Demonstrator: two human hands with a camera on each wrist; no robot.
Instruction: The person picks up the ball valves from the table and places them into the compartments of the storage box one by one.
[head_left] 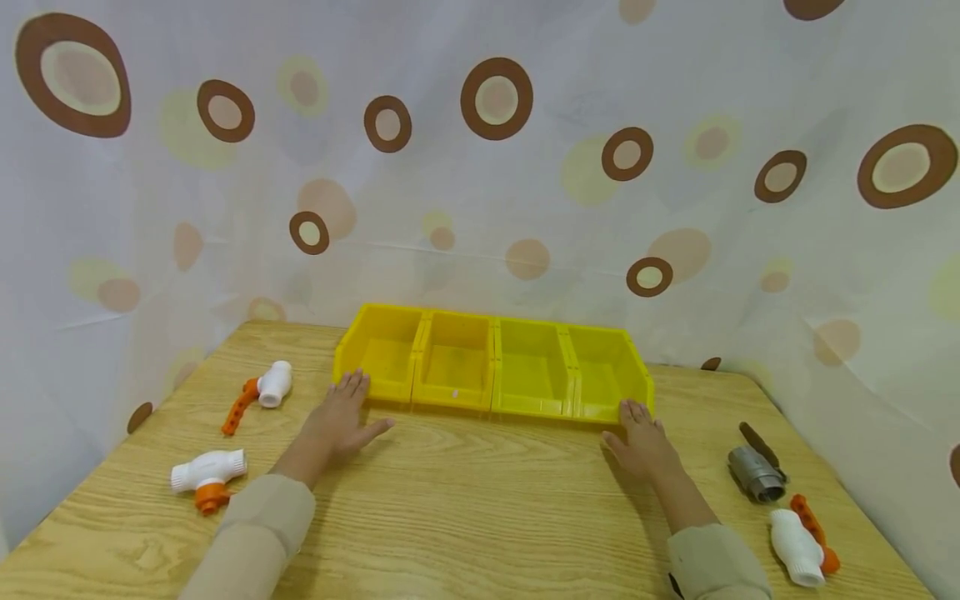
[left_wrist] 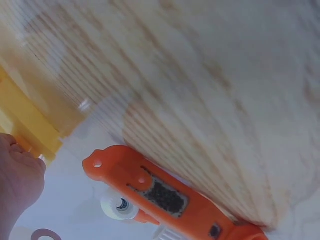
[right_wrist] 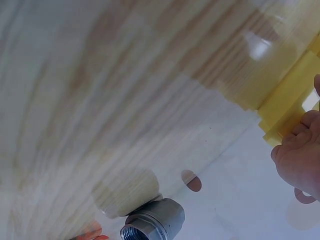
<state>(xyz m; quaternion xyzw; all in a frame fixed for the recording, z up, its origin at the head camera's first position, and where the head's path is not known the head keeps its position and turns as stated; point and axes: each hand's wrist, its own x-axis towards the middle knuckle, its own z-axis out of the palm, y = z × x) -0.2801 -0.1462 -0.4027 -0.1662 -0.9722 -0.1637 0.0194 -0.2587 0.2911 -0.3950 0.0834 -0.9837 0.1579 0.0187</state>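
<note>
A row of several joined yellow bins [head_left: 453,400] stands at the back of the wooden table, against the patterned cloth. My left hand [head_left: 336,423] lies with extended fingers at the front of the leftmost bin, fingertips touching its front wall. At the other end, my right hand [head_left: 643,443] touches the front corner of the rightmost bin, fingers also extended. In the left wrist view, the left hand [left_wrist: 20,182] meets the edge of a yellow bin [left_wrist: 30,120]. The right wrist view has the right hand [right_wrist: 302,155] against the bin's yellow end [right_wrist: 285,102]. Neither hand holds anything.
Left of my left arm lie two white valves with orange handles, one farther back [head_left: 274,384] and one nearer [head_left: 208,472]. To the right are a grey metal threaded valve [head_left: 756,473] with a dark lever and another white valve [head_left: 797,546] with an orange handle.
</note>
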